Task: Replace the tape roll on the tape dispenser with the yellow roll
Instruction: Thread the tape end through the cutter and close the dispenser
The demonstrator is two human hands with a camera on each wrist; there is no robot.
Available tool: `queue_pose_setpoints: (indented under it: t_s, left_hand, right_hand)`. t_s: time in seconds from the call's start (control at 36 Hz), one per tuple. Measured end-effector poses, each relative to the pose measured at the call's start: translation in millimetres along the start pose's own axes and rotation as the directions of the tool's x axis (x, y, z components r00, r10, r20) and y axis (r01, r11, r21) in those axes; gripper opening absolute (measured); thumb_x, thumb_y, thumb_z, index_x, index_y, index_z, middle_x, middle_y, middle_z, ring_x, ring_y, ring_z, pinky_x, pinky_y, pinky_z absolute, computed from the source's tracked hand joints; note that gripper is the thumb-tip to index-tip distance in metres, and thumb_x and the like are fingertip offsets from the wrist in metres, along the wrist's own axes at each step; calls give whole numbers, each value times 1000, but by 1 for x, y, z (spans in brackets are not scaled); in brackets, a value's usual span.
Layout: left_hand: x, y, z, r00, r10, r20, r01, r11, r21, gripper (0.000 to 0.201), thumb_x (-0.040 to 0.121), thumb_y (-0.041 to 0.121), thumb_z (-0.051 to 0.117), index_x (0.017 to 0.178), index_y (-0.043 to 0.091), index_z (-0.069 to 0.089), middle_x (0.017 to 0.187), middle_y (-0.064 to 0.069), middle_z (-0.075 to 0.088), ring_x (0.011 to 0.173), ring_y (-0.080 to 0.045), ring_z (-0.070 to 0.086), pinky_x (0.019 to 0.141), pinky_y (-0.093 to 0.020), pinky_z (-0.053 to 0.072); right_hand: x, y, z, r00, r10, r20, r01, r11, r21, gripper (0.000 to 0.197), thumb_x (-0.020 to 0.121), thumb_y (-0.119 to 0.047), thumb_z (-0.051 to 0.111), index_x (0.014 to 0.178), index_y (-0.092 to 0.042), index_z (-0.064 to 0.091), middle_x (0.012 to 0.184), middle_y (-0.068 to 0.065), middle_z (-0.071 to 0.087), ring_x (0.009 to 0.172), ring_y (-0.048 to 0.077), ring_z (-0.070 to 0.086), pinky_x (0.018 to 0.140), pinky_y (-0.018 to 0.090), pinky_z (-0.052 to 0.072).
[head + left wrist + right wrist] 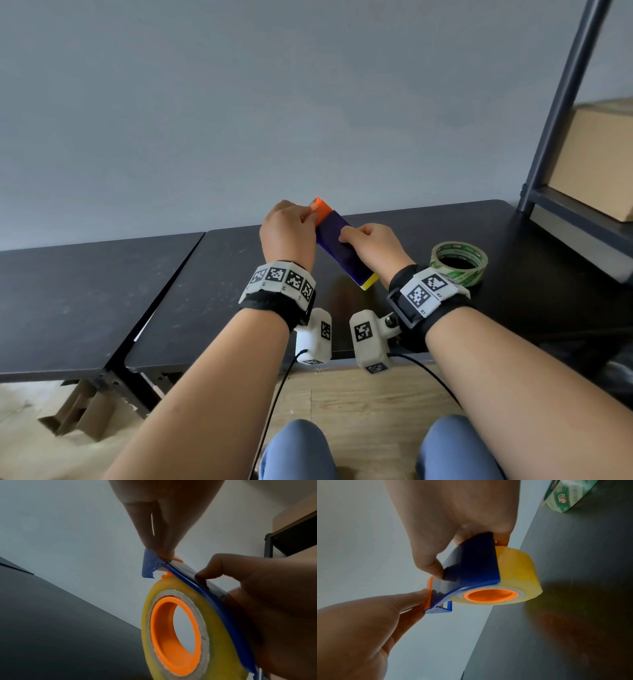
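Above the dark table [212, 274] I hold a blue tape dispenser [334, 240] tilted in both hands. The yellow roll [221, 642] sits on its orange hub [164, 628], under the blue cover [471, 566]; in the head view only its yellow edge [370, 281] shows. My left hand [310, 216] pinches the orange cutter end [321, 207] at the far tip, with fingertips [159, 547] pressed together on it. My right hand [344, 237] grips the blue body, thumb [433, 569] on the cover.
A green-printed tape roll [459, 262] lies flat on the table to the right of my right wrist. A dark metal shelf rack [565, 102] with a cardboard box [599, 154] stands at the right. A second dark table [68, 291] adjoins on the left.
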State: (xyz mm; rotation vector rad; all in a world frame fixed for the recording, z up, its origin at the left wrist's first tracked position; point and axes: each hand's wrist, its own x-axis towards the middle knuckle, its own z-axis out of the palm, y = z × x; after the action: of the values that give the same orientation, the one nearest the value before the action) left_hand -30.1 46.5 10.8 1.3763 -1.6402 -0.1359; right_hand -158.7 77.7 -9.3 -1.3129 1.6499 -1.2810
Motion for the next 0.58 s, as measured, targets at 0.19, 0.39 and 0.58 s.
queue_pose_setpoints:
  t_s: [0.19, 0.39, 0.58]
  left_hand:
    - [-2, -6, -1, 1000, -14, -25, 15, 1000, 7, 24, 92, 20, 56, 90, 12, 78, 94, -3, 67, 81, -22, 60, 68, -25, 37]
    - [-6, -5, 1, 998, 30, -47, -30, 1000, -1, 23, 90, 17, 57, 89, 11, 79, 94, -1, 69, 83, -21, 63, 68, -24, 39]
    - [-9, 0, 5, 997, 68, 30, -69, 997, 46, 27, 94, 24, 54, 114, 22, 73, 112, 1, 61, 111, -19, 51, 76, -22, 37]
  right_hand:
    - [1, 0, 2, 1000, -5, 11, 5, 999, -34, 22, 83, -33, 60, 83, -10, 57, 80, 10, 57, 69, 22, 52, 60, 30, 38]
    - [0, 1, -1, 1000, 7, 8, -7, 1000, -25, 24, 84, -32, 59, 83, -9, 59, 78, 9, 58, 67, 22, 52, 60, 30, 38]
    - [-1, 1, -6, 1000, 28, 4, -28, 999, 22, 25, 85, -32, 61, 79, -8, 58, 70, 6, 56, 65, 21, 52, 59, 29, 37]
